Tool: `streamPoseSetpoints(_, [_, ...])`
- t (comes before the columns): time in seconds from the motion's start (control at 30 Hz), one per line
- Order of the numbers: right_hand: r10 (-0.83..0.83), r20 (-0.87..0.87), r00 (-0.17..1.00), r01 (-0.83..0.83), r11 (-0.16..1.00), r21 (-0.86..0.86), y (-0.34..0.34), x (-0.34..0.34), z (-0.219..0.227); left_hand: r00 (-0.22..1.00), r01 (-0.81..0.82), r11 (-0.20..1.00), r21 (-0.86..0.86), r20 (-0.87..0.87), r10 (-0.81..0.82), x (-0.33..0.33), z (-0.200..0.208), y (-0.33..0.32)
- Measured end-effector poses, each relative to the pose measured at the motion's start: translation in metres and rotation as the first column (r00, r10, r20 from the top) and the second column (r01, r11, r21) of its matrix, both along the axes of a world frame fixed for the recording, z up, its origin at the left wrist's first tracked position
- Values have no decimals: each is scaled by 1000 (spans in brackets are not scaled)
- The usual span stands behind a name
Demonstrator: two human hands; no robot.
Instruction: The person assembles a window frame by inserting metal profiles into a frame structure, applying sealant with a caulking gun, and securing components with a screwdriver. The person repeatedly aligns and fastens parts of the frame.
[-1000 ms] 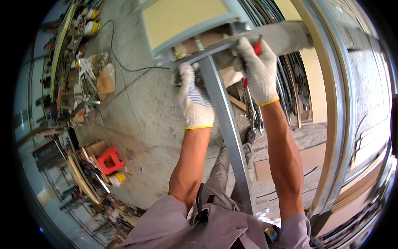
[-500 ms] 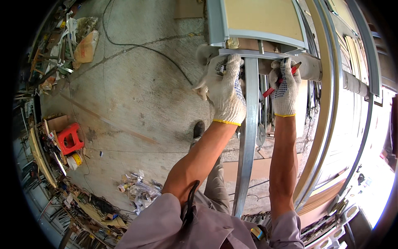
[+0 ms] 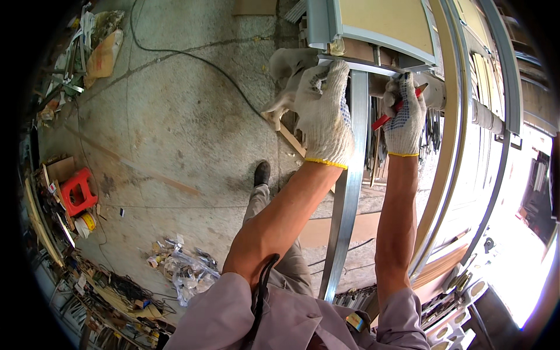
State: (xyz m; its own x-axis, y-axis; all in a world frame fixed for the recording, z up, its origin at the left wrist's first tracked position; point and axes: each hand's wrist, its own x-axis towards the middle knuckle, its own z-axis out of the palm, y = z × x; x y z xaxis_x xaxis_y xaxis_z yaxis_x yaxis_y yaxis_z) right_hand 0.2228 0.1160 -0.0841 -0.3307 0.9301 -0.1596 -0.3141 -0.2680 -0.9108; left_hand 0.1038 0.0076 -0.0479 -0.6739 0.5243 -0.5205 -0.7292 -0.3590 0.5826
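Observation:
My left hand (image 3: pixel 326 116), in a white knit glove with blue grip dots, is closed on the left end of a short silver metal strip (image 3: pixel 373 69). The strip lies crosswise at the end of a long silver metal bar (image 3: pixel 348 198) that runs back toward my body. My right hand (image 3: pixel 405 119), gloved alike, is closed around a red carpenter's pencil (image 3: pixel 380 122), its sharpened end pointing up and right. Its fingertips reach the strip's right end. Just beyond the strip stands a cream panel (image 3: pixel 385 20) in a grey-blue frame (image 3: pixel 388 45).
Long cream and grey profiles (image 3: pixel 452 146) run along my right side. A black cable (image 3: pixel 216 69) crosses the concrete floor (image 3: pixel 175 128). A red plastic stool (image 3: pixel 79 191) stands at left among scraps, and a heap of plastic waste (image 3: pixel 186 271) lies nearer me.
The view has shifted, so the panel and strip appear farther right and slightly higher. Both hands stay at the strip, the pencil still in my right. My left foot now shows farther left.

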Motion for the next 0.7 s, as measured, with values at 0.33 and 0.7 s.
streamPoseSetpoints(0.33, [67, -7, 998, -67, 998, 0, 1, 3, 3, 995, 2, 999, 43, -97, 2, 2, -13, -2])
streamPoseSetpoints(0.7, [91, 5, 996, -92, 995, 34, 0, 7, -1, 988, -5, 999, 46, -153, 12, 9, -20, -10])
